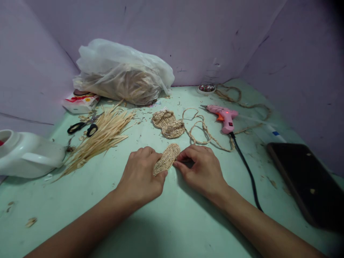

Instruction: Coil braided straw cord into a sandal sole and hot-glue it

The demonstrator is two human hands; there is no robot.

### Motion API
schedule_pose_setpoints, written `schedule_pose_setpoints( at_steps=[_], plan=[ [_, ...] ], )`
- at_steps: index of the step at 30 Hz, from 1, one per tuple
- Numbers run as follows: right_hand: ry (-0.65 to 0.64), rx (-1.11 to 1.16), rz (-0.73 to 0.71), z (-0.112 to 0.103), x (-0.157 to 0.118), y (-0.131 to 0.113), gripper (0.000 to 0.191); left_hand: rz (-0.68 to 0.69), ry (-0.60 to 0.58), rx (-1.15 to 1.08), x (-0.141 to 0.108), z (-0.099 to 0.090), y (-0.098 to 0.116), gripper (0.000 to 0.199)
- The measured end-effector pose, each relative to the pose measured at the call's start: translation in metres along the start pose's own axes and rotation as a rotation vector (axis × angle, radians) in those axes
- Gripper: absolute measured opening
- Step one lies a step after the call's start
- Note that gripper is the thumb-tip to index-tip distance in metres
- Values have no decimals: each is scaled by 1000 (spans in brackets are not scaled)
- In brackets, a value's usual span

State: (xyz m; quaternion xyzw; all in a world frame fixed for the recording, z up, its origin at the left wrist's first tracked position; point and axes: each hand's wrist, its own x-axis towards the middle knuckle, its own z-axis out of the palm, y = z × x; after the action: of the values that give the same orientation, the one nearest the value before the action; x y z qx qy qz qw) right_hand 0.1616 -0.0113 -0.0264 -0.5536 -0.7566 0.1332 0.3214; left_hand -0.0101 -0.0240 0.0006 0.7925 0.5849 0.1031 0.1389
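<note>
A small sole-shaped piece of coiled, braided straw cord is tilted up between my hands, just above the table. My left hand is closed on its left side, thumb in front. At its right edge, the thumb and fingertips of my right hand are pinched together; whether a loose strand is between them is hidden. Just beyond lies a woven straw slipper with a band across it and small white beads at its far end. A loose braided cord curls to its right.
A pink glue gun with a lit red light lies right, its black cable running toward me. A dark phone is at far right. Left are straw strips, black-handled scissors and a white jug. Behind stands a plastic bag.
</note>
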Motion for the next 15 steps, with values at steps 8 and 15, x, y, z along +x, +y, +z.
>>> schedule_pose_setpoints(
  at_steps=[8,15],
  plan=[
    [-15,-25,7,0,1,-2,10,-32,18,169,5,-4,12,39],
    [-50,-27,-30,-3,0,2,7,23,52,175,10,2,9,27]
  ],
)
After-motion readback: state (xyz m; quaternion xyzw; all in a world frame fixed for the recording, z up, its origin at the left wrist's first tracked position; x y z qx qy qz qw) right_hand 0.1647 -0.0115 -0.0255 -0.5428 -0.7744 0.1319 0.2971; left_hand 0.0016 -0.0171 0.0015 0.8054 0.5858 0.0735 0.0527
